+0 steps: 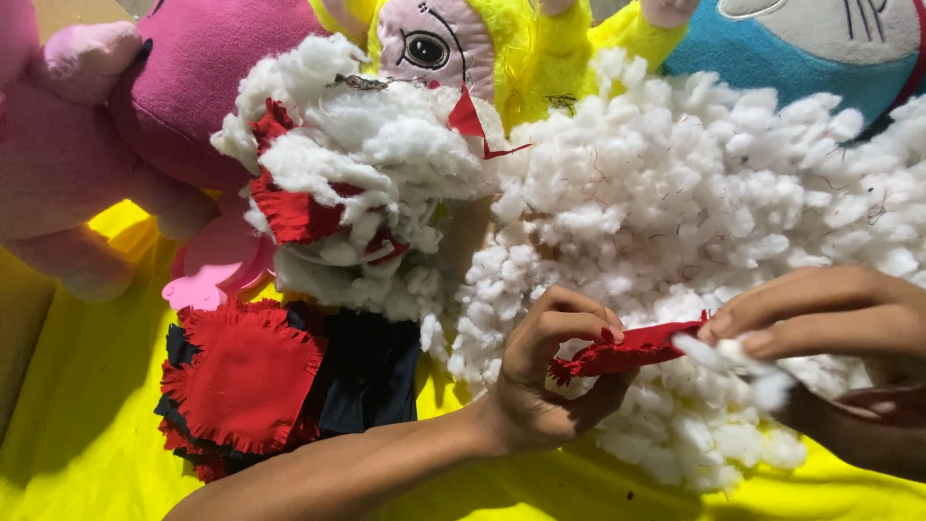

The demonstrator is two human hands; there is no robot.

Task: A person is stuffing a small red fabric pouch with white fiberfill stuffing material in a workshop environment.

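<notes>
My left hand (550, 371) pinches a small red fabric piece with frayed edges (627, 352), held open like a pouch. My right hand (830, 314) grips a tuft of white stuffing (738, 362) at the open end of that red piece. Both hands hover over a big heap of white fibre stuffing (694, 193) that lies on a yellow cloth (77, 425).
A stack of red and dark blue frayed fabric squares (251, 381) lies at the lower left. Stuffed red pieces with white filling (328, 183) are piled behind it. Pink (116, 106), yellow (482, 48) and blue (772, 39) plush toys line the far edge. A pink plastic item (212, 265) lies nearby.
</notes>
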